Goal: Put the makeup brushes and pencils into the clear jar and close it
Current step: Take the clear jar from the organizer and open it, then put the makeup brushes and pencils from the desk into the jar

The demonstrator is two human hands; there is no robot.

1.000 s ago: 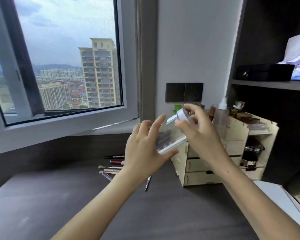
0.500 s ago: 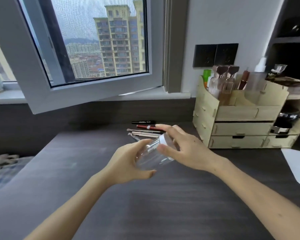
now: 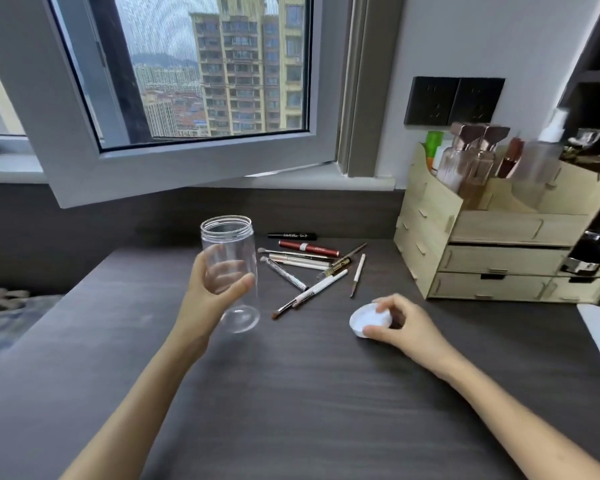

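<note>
Once unscrewed, lid (image 3: 370,319) now off jar (image 3: 230,271).

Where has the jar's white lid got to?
The white lid is off the jar, down on the dark desk under the right hand, right of the clear jar and just in front of the wooden organizer.

Empty clear jar (image 3: 230,268) stands upright, uncapped; white lid (image 3: 369,320) apart; brushes and pencils (image 3: 309,268) scattered.
</note>
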